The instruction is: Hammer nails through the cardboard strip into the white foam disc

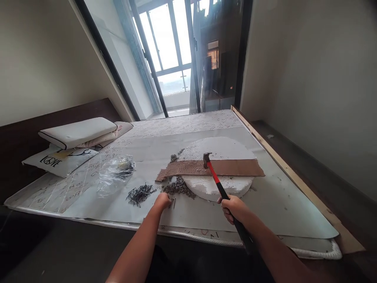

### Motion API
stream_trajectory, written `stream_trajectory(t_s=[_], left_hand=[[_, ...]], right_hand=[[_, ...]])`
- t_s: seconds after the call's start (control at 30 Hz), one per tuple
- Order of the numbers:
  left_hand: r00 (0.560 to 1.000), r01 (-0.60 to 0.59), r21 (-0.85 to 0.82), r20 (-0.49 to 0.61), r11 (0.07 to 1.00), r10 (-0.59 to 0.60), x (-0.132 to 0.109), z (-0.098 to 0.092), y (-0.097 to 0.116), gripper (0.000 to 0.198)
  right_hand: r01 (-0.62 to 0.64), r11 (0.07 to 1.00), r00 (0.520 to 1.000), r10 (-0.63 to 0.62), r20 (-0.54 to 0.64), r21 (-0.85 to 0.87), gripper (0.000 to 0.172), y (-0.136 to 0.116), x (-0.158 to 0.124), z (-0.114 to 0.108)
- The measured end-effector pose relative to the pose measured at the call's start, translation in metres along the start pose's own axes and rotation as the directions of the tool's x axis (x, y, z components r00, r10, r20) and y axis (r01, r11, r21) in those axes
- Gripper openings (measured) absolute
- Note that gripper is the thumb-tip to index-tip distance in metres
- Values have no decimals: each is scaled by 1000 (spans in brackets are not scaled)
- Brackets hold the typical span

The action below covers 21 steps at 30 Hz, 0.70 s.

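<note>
My right hand (234, 209) is closed round the black grip of a red-and-black hammer (216, 181). The hammer's head rests over a brown cardboard strip (235, 168) that lies across a round white foam disc (219, 184). The strip's left part is dotted with nail heads. My left hand (163, 201) reaches down onto the white sheet (273, 200), fingers curled and pinched at a small nail beside it. A pile of dark nails (140, 193) lies just to its left, and a heap of small dark bits (178, 188) sits against the disc's edge.
A crumpled clear plastic bag (114, 171) lies left of the nails. White pillows (78, 133) are stacked at the far left. A wooden strip (282, 165) runs along the sheet's right edge. Glass doors (167, 59) stand behind.
</note>
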<state>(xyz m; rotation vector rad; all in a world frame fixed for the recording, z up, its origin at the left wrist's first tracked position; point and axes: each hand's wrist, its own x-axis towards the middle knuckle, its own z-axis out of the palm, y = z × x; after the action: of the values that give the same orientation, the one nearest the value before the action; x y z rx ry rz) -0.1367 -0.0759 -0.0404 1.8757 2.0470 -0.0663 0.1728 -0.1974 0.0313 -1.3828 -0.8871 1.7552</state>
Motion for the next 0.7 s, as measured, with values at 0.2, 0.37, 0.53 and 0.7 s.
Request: stream_trajectory(t_s=[0.2, 0.37, 0.53, 0.7], left_hand=[[996, 29, -122, -86, 992, -39, -13, -25, 27, 11], [987, -132, -603, -155, 787, 46, -25, -29, 75, 15], [940, -336, -747, -299, 573, 162, -21, -25, 130, 27], [816, -543, -563, -530, 623, 232, -1, -19, 170, 28]], right_hand=[[41, 998, 998, -44, -45, -57, 20, -3, -4, -1], [62, 998, 997, -63, -39, -28, 24, -7, -6, -4], [97, 995, 994, -97, -43, 5, 28, -10, -6, -7], [125, 992, 991, -124, -44, 20, 27, -11, -16, -13]])
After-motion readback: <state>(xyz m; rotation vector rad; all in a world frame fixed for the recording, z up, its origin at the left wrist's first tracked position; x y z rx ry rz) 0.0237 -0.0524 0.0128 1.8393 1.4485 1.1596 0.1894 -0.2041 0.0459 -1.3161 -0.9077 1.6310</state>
